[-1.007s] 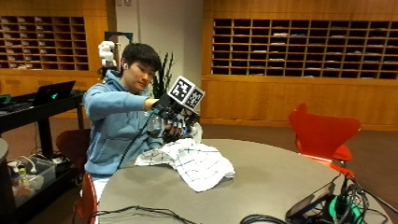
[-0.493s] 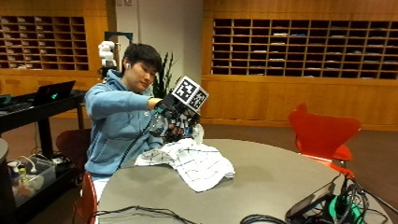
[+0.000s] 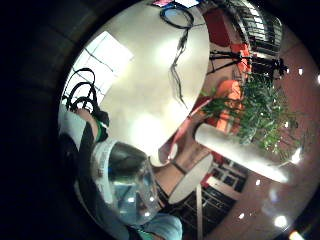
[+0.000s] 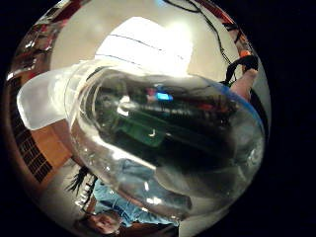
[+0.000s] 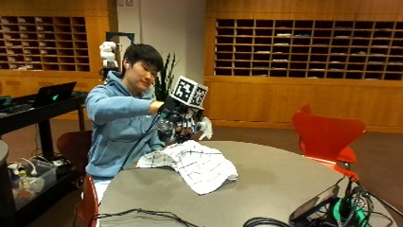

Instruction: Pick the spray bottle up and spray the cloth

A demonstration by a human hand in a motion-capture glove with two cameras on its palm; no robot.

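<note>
Outside view shows the gloved right hand [image 5: 178,118] raised above the checked cloth [image 5: 192,163] on the round table [image 5: 283,184], fingers apparently wrapped round the clear spray bottle [image 5: 169,130], a rigid, smooth, probably light container best gripped at the neck.

In the outside view the hand [image 5: 179,120] covers most of the bottle [image 5: 169,128], so its nozzle and trigger cannot be made out. The cloth's [image 5: 195,163] far edge is hidden behind them. The counter [image 5: 271,184] is cut off below.
</note>
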